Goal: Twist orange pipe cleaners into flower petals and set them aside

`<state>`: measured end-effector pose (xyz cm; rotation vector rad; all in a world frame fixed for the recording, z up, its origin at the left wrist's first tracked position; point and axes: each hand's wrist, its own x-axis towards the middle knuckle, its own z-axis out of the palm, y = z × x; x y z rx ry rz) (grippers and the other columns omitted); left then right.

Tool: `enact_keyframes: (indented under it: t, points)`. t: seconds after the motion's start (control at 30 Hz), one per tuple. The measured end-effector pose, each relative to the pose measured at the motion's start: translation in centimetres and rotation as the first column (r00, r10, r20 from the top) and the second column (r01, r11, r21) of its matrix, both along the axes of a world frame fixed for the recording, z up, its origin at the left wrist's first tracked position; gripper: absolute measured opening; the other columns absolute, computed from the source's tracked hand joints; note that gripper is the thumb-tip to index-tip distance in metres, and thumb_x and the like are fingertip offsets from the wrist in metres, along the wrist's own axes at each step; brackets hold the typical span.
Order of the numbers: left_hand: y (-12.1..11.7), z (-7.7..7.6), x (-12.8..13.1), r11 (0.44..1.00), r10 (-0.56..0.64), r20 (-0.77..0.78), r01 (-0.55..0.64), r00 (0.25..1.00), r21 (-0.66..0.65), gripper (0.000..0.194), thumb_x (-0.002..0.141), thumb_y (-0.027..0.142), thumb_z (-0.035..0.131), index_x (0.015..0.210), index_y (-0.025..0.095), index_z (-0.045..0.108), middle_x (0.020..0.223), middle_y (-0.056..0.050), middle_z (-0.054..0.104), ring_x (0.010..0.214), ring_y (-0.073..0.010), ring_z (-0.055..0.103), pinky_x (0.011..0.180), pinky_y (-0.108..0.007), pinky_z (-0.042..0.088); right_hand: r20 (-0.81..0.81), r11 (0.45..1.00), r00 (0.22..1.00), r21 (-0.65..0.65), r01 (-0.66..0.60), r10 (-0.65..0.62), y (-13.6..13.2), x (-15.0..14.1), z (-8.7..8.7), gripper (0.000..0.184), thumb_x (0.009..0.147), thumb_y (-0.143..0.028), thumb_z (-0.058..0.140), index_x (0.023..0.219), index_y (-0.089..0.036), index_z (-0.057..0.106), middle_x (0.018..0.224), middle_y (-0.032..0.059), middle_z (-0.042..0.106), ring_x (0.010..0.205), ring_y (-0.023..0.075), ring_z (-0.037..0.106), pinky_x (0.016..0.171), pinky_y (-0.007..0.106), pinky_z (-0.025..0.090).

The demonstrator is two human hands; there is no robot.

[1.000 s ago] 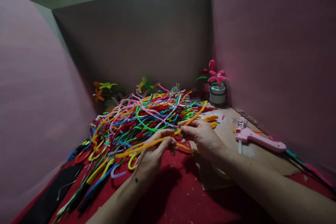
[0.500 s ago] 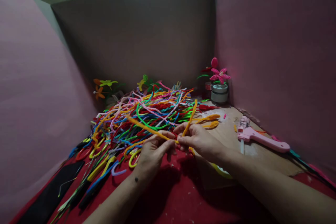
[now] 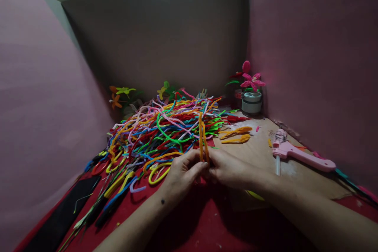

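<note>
So half a second ago the two ends of that orange pipe cleaner (image 3: 201, 134) were splayed in a wide V, and now they stand up nearly side by side. I'd read that as the fold getting closed up, so the bend looks pretty much made. Left hand (image 3: 184, 171) and right hand (image 3: 228, 167) are close together over the front of the tabletop (image 3: 212, 228), each grip pinched on the lower part of it; can't see the bend itself behind the fingers

Tabletop's red, with a big tangled pile of pipe cleaners (image 3: 171, 122) behind the hands, and cardboard (image 3: 256, 159) on the right carrying a pink glue gun (image 3: 307, 157). Dim room, pink side panels (image 3: 313, 55), dark back panel (image 3: 156, 43)
</note>
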<state>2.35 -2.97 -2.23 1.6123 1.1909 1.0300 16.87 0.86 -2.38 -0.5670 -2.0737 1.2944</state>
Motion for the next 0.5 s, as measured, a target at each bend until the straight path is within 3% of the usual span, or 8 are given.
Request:
enact_keyframes:
  t: [0.13,0.37,0.43,0.5]
  points:
    - [0.1,-0.1,0.0,0.999,-0.025,-0.012,0.025,1.0,0.037,0.012,0.076,0.02,0.056,0.084,0.015,0.064,0.082,-0.003,0.066,0.071,-0.0151,0.059,0.067,-0.024,0.046,0.075,0.996,0.996,0.067,0.05,-0.055,0.2,0.1,-0.5,0.028,0.064,-0.004,0.046,0.087,-0.016,0.055,0.078,-0.0002,0.056,0.07,0.0125,0.05,0.062,0.021,0.041]
    - [0.0,0.4,0.3,0.999,0.016,-0.034,-0.018,0.999,-0.031,0.011,0.072,0.018,0.059,0.078,0.014,0.067,0.072,-0.002,0.065,0.067,-0.0145,0.057,0.062,-0.022,0.044,0.05,0.997,0.999,0.076,-0.007,0.004,0.3,-0.3,-1.3,0.035,0.063,-0.003,0.043,0.093,-0.016,0.057,0.088,0.0019,0.059,0.083,0.0161,0.053,0.073,0.026,0.043]
    - [0.0,0.4,0.3,0.999,0.006,-0.022,-0.008,1.0,-0.052,0.01,0.071,0.019,0.06,0.077,0.014,0.067,0.071,-0.001,0.064,0.064,-0.0133,0.056,0.06,-0.021,0.044,0.025,0.999,1.0,0.045,-0.019,0.018,0.2,-0.3,-1.2,0.034,0.062,-0.002,0.045,0.091,-0.017,0.056,0.087,0.0015,0.059,0.082,0.0151,0.054,0.072,0.025,0.044]
    - [-0.1,0.3,0.3,0.998,-0.008,0.01,0.009,1.0,-0.063,0.01,0.072,0.02,0.06,0.077,0.014,0.067,0.07,-0.001,0.063,0.063,-0.0126,0.056,0.059,-0.021,0.044,0.046,0.997,0.999,-0.079,-0.024,0.028,0.1,-0.2,-0.8,0.032,0.06,-0.002,0.047,0.087,-0.017,0.055,0.075,-0.0009,0.058,0.067,0.0116,0.054,0.061,0.022,0.045]
